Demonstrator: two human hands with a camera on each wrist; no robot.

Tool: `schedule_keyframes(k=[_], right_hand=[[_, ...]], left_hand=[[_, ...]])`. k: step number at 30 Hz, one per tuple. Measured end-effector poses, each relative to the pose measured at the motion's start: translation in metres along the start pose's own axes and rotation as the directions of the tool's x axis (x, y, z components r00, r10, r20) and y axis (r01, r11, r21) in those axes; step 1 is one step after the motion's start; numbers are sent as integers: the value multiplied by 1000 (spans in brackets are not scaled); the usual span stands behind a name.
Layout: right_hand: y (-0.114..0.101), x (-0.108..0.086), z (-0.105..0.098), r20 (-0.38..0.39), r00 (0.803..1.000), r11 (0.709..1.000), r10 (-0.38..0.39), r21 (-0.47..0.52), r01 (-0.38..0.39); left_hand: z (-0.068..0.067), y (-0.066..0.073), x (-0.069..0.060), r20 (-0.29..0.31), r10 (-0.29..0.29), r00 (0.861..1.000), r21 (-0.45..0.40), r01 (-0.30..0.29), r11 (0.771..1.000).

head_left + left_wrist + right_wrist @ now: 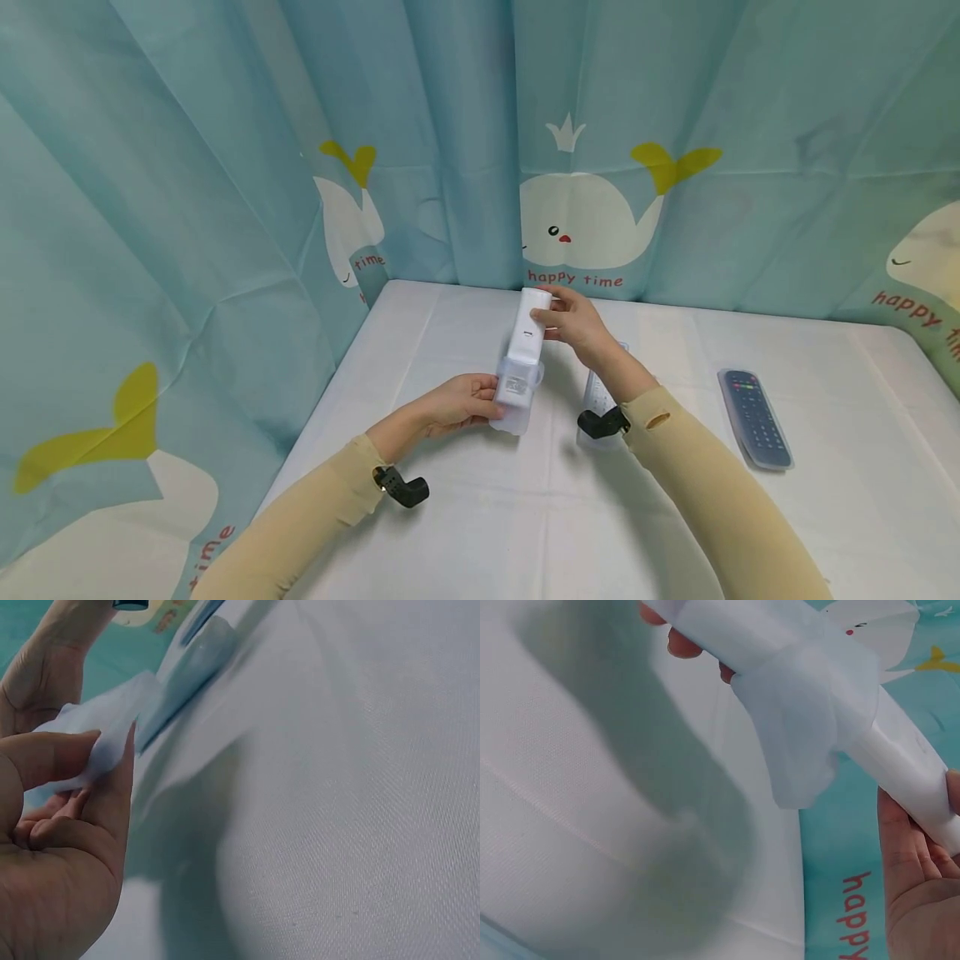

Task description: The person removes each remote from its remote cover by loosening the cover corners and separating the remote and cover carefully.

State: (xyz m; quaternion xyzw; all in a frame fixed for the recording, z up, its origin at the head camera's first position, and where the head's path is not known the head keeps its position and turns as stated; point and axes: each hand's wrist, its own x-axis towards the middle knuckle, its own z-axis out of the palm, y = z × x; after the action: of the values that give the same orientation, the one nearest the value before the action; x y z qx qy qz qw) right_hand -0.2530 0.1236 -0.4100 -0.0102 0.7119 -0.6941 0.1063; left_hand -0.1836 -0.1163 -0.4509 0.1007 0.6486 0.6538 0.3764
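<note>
so we've got a white remote control (528, 327) up off the white tablecloth (450, 525), partway inside a translucent plastic sleeve (513, 421), tilted between both hands. our left hand (460, 403) has thumb and fingers pinched on the sleeve near its lower end; we can't tell if that pinch also catches the remote through the plastic. our right hand (576, 323) is clamped on the bare upper end, thumb on one side, fingers on the other.

things that could bite us, in our opinion: the sleeve is thin and floppy, and the right wrist view shows a flap of it flaring loose off the body. if we pull or push at an angle, it could bunch up and snag, or tear if we force it. smooth remote, so a weak right grip could let it slip out, and if the left pinch has only film, nothing much backs it up.

also watch the right forearm: another white remote (597, 394) in clear plastic lies right under it, so a dropped elbow might knock it. the dark remote (755, 419) sits off to the right, well apart, so probably safe.
</note>
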Motion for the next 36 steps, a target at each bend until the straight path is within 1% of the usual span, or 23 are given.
schedule_keyframes(k=[9,14,21,30,36], right_hand=[[-2,2,0,-29,999,999,-27,-24,26],[-2,3,-3,-31,999,1000,-18,-16,18],[-4,2,-4,-23,999,999,-28,-16,27],[-5,1,-4,-25,999,1000,-28,0,28],[-3,1,-4,-22,999,1000,-28,3,28]], left_hand=[[-1,-3,0,24,45,999,-18,-45,999],[0,-1,-1,32,46,998,-23,-46,999],[2,-1,-3,43,55,998,-29,-53,998],[0,-5,-2,101,87,991,-13,-86,996],[-1,-6,-2,130,78,988,19,-82,996]])
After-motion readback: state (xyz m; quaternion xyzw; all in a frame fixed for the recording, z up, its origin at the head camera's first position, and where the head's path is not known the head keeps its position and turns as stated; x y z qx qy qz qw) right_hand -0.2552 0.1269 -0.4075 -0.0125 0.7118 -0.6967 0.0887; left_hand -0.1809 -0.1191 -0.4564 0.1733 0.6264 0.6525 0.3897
